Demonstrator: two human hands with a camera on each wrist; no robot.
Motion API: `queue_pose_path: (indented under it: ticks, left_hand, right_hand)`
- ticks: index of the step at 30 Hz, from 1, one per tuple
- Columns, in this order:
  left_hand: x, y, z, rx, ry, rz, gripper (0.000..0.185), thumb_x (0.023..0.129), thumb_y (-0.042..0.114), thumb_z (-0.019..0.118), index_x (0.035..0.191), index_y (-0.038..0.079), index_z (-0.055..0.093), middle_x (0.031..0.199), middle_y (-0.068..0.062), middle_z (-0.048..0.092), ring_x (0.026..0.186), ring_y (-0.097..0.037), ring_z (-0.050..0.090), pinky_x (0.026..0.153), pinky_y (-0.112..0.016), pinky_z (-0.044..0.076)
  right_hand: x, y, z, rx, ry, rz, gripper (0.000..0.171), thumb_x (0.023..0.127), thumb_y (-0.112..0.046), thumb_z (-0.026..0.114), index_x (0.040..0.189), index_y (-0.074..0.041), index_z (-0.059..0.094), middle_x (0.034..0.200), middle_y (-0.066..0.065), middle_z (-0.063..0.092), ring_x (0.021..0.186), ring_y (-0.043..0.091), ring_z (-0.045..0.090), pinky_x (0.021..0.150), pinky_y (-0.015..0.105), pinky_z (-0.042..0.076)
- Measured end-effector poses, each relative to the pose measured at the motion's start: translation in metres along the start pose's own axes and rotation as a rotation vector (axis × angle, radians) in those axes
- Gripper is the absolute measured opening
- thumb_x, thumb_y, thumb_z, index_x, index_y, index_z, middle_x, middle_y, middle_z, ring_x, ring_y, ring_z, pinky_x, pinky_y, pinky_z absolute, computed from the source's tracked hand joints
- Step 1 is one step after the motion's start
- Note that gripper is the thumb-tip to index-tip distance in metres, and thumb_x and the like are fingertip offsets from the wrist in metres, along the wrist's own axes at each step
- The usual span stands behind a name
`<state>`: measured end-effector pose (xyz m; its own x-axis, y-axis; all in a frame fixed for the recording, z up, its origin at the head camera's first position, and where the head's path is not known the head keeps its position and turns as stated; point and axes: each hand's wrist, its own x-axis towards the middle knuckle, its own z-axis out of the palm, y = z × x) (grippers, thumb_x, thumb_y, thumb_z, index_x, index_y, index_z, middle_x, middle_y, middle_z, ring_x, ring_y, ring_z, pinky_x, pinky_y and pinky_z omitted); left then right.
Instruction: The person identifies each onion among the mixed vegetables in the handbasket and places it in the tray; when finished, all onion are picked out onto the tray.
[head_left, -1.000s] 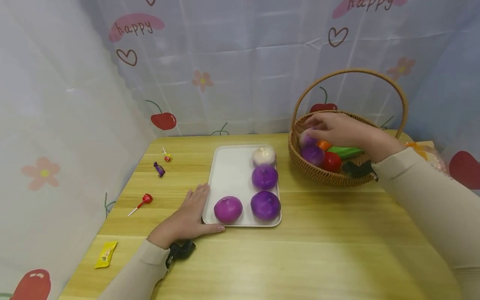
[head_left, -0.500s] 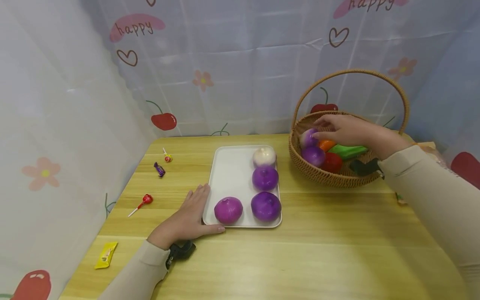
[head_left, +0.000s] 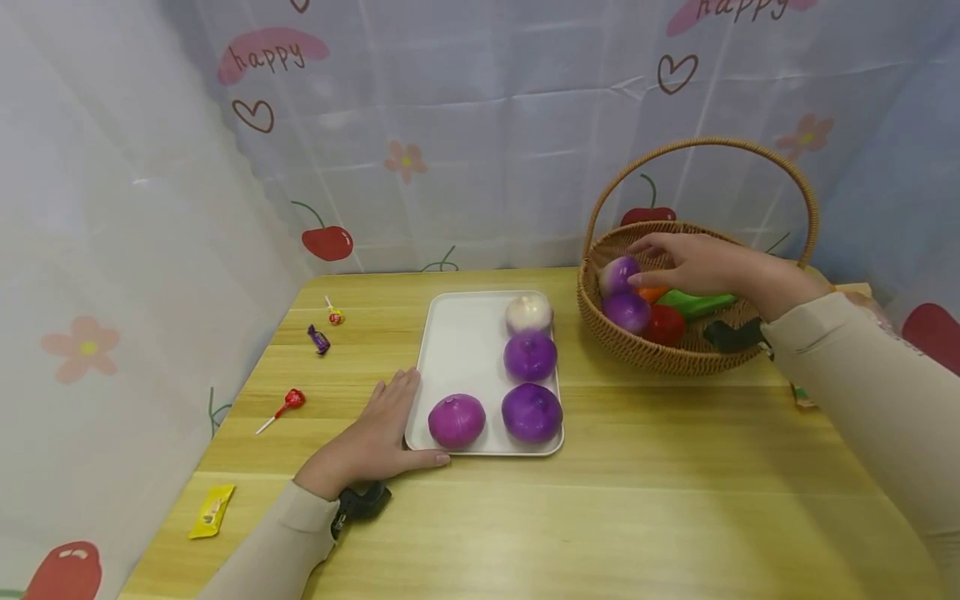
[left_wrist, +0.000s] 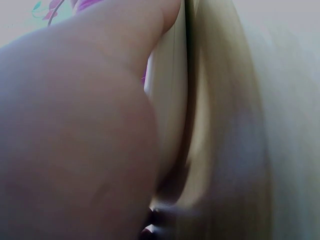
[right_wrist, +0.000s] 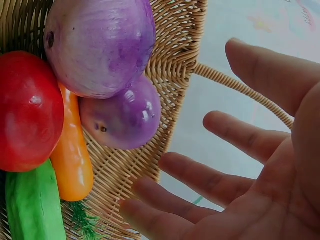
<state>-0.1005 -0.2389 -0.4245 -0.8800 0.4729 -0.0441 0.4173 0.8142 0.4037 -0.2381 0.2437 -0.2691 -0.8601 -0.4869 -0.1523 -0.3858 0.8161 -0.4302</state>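
Note:
My left hand (head_left: 372,433) lies along the lower left corner of a white tray (head_left: 461,346), fingers straight on the left side and thumb at the front edge. On the tray are a white onion (head_left: 528,315), two dark purple onions (head_left: 530,357) and a pinkish-purple onion (head_left: 457,420). Over the wicker basket (head_left: 641,356) hovers my right hand (right_wrist: 240,175), fingers spread and apart from the vegetables. Nearest to it are a purple-and-white round vegetable (right_wrist: 120,112) and a larger purple onion (right_wrist: 102,45), both in the basket.
The basket also holds a red tomato (right_wrist: 30,110), an orange carrot (right_wrist: 74,150) and a green vegetable (right_wrist: 34,202). Its tall handle (head_left: 708,142) arches over it. Left lie a red lollipop (head_left: 294,398), a yellow lollipop (head_left: 335,316), a purple candy (head_left: 318,339) and a yellow packet (head_left: 212,511).
My right hand has let go of the purple-and-white vegetable in the basket and drawn back a little to the right. The left hand and tray have stayed put.

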Motion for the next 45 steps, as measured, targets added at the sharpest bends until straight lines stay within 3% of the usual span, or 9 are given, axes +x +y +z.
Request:
queue_pose_path:
  ticks: [36,45]
  left_hand:
    - [-0.0002,-0.0018,0.0012,-0.007,0.011,0.010,0.139,0.079,0.087,0.066,0.165,-0.007,0.009,0.172,-0.023,0.009,0.158,-0.039,0.006,0.125,-0.057,0.002]
    - [-0.0006,-0.0008,0.0000,-0.007,0.002,0.005,0.139,0.079,0.087,0.066,0.165,-0.007,0.010,0.172,-0.022,0.010,0.158,-0.039,0.005,0.125,-0.058,0.002]
  right_hand:
    - [-0.0008,-0.0060,0.0090,0.031,-0.069,-0.025,0.073,0.099,-0.051,0.072,0.155,-0.010,0.050,0.145,0.020,0.056,0.132,0.046,0.052,0.106,0.067,0.042]
    - [-0.0013,-0.0083,0.0069,0.030,-0.123,-0.028,0.076,0.099,-0.045,0.075,0.155,-0.002,0.046,0.143,0.023,0.056,0.132,0.048,0.050,0.105,0.067,0.042]
